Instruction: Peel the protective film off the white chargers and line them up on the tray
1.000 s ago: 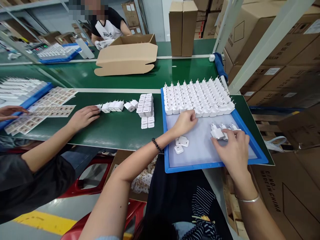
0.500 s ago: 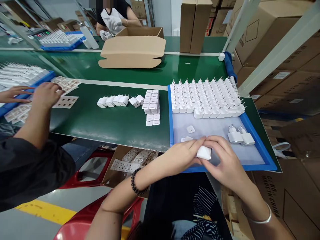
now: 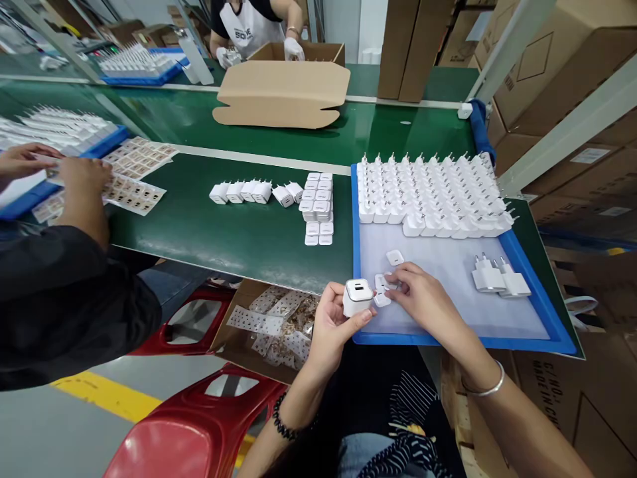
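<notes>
My left hand [image 3: 332, 325] is closed around a white charger plug [image 3: 357, 297], held at the front left corner of the blue tray [image 3: 462, 341], ports facing me. Just to its right, my right hand [image 3: 421, 299] pinches a small white cap [image 3: 382, 289] lying on the tray's liner. Another cap [image 3: 395, 257] lies a little farther back. Two loose chargers [image 3: 499, 277] rest at the tray's right side, and several rows of upright chargers [image 3: 430, 194] fill its far half.
On the green belt [image 3: 223, 232] sit a row of chargers [image 3: 253, 192] and stacked caps [image 3: 318, 206]. A co-worker's hands [image 3: 79, 179] handle label sheets [image 3: 132, 192] at left. Another person works behind a cardboard box [image 3: 283, 93]. A carton of label strips [image 3: 271, 325] and red stools stand below.
My hands, joined on one charger half a second ago, have parted: the left keeps the charger and turned it up, the right reached to a cap. The co-worker's hand moved left onto the labels.
</notes>
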The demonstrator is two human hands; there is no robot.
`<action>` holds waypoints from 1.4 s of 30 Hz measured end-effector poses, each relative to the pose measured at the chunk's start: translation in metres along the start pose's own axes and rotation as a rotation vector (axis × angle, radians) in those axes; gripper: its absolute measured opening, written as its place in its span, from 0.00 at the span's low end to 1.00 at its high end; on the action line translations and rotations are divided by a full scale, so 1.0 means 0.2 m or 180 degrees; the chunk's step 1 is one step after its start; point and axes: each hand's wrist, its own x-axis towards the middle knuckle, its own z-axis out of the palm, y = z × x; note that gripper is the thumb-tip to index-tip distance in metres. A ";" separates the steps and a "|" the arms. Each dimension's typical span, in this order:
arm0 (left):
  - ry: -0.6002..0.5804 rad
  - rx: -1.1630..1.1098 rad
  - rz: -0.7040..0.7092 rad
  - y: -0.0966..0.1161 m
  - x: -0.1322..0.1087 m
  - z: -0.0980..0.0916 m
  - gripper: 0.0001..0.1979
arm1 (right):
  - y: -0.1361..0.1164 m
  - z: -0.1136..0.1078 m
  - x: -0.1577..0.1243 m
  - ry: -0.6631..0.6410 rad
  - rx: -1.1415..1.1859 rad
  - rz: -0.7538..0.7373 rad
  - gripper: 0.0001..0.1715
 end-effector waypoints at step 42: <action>-0.1806 0.0935 0.0560 0.17 0.04 0.06 0.22 | -0.34 -0.37 -0.32 -0.0460 0.1742 -0.0477 0.15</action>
